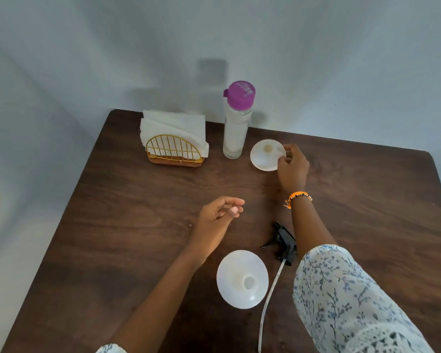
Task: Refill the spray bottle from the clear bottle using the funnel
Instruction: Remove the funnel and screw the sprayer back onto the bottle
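The right hand [292, 167] is reaching across the dark wooden table [127, 225], and its fingertips [287, 152] are pinching the right edge of the white funnel [265, 155], which is tipped so that its wide mouth is facing the camera. Just to the left of that pinch, the clear bottle [236, 128] is standing upright with its purple cap [240, 94] still on, close to the funnel though I cannot tell whether they are touching. Further left of the bottle, a gold wire napkin holder [173, 150] is sitting with white napkins [172, 124] in it. An orange beaded bracelet [298, 197] is circling the right wrist, and a floral sleeve [341, 289] is covering the forearm. Nearer the person than the gripping hand, the black spray head [285, 244] is lying on its side on the table, partly hidden by the right forearm, with its pale dip tube [267, 301] trailing towards the near edge. Just left of the tube, the spray bottle [242, 278] is standing with its neck open, seen from above as a pale round shape. The left hand [218, 220] is hovering above the table between the spray bottle and the funnel, fingers loosely curled and holding nothing.
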Available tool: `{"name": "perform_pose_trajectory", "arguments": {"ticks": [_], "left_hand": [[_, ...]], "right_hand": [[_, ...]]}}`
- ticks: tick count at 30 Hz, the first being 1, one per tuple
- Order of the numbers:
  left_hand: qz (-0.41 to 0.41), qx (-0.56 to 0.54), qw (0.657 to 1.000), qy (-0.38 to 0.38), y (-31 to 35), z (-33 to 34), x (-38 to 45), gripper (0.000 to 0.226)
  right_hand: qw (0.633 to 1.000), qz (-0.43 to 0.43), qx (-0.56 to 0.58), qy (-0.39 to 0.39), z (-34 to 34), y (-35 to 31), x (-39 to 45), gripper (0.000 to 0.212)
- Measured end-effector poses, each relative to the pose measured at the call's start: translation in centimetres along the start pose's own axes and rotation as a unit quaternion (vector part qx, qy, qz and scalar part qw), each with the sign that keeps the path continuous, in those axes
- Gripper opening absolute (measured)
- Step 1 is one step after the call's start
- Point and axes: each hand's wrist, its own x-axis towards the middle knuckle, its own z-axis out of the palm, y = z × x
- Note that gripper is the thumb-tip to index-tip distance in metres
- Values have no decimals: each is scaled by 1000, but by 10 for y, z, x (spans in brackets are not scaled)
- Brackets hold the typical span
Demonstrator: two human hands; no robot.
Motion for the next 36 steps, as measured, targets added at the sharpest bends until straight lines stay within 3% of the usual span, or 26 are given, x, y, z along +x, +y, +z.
{"name": "perform_pose_trajectory", "arguments": {"ticks": [6, 10, 14, 20, 24, 30, 36], "left_hand": [[-11, -1, 1000, 0, -3, 0, -1, 20], [1, -6, 1000, 6, -4, -1, -7, 22], [14, 18, 1000, -10, -7, -2, -22, 23], [32, 21, 999, -34, -8, -3, -51, 26], [43, 50, 996, -59, -11, -2, -67, 41], [59, 72, 993, -78, -13, -2, -86, 54], [78, 82, 984, -135, -10, -3, -101, 50]], "right_hand": [[999, -14, 19, -27, 3, 4, 9, 29], [999, -5, 18, 38, -9, 9, -9, 35], [998, -10, 5, 63, -30, 11, -54, 20], [995, 102, 17, -5, -57, 28, -128, 12], [991, 125, -35, 14, -62, 42, -168, 9], [981, 158, -114, 23, -69, 44, -195, 37], [970, 239, -44, -7, -65, 45, -193, 44]]}}
